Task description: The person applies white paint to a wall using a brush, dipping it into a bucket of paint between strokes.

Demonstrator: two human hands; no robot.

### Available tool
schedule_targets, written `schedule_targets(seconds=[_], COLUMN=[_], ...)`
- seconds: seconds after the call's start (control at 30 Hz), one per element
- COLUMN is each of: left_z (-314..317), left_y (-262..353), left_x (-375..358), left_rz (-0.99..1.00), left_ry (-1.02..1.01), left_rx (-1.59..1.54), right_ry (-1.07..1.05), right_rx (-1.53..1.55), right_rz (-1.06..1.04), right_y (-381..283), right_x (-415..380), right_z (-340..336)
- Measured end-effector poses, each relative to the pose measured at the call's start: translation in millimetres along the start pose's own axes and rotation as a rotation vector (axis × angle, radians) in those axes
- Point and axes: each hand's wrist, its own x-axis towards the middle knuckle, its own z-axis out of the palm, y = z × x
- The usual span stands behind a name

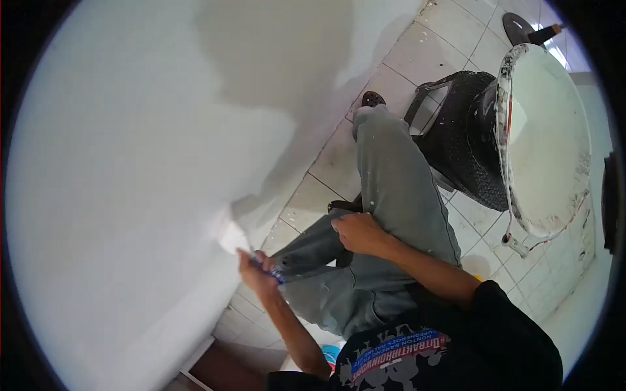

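My left hand [259, 270] is closed around the blue handle of a paintbrush [232, 236]. The brush's pale, wide head meets the white wall [130, 182], and its edge blurs into the bright surface. My right hand [360, 233] rests on my grey trousers [398, 176] near the knee, fingers curled in, with nothing visible in it. To the right, a large bucket [551, 143] holds smooth white paint; its rim is streaked with dried drips and a wire handle hangs at its side.
A black speckled stool or chair [456, 130] stands against the bucket. White floor tiles [326, 153] with paint spots run along the wall's foot. A dark round object with a handle [520, 29] lies at the top right. A blue container [330, 354] shows partly behind me.
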Motion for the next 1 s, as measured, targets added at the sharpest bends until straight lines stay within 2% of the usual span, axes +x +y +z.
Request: schedule_targets(seconds=[0.07,0.1,0.17,0.23,0.33,0.37,0.43,0.53,0.63,0.73,0.83,0.97,1.0], left_z=[17.8,-12.2,-12.0,-7.5,-4.9,-7.4,1.4,-9.9,-11.6,-17.9,-35.8,-17.5,-14.6], left_y=[21.2,42.4,54.8,50.9,21.5,5.0,-20.7,-83.8,-136.4,-176.3,-215.8,-226.7,-231.7], left_x=[-32.1,-56.5,-71.8,-69.6,-28.4,-3.5,26.6,82.4,117.3,159.0,217.9,245.9,251.8], left_rz=[0.194,0.244,0.444,0.493,0.381,0.386,0.299,0.165,-0.016,-0.382,-0.576,-0.704,-0.701], left_ry=[-0.018,-0.015,-0.054,-0.063,-0.071,-0.082,-0.117,-0.143,-0.162,-0.059,-0.126,0.028,0.121], left_rx=[-0.021,0.000,-0.023,-0.075,-0.160,-0.041,-0.159,-0.200,-0.062,0.020,0.099,0.222,0.282], right_ry=[0.031,0.027,0.100,0.095,0.091,0.097,0.095,0.073,0.028,-0.019,-0.042,-0.025,-0.061], right_rx=[0.012,0.037,0.039,0.073,0.081,0.082,0.082,0.086,0.047,0.048,0.072,0.130,0.142], right_rz=[-0.019,0.004,-0.039,-0.063,-0.042,-0.041,-0.028,0.008,0.045,0.075,0.133,0.149,0.163], right_y=[12.7,-12.4,-11.2,-9.4,-8.2,-7.8,-8.6,-7.7,-10.9,-12.3,-11.6,-11.9,-14.1], right_x=[5.7,-13.1,-2.9,-0.9,-11.1,-11.5,-9.3,-7.0,-7.8,-12.5,-7.1,-2.8,-2.5], right_z=[-13.7,6.7,2.9,-10.5,-18.1,-17.4,-14.9,-13.1,-7.9,-8.3,-8.7,-8.4,-14.6])
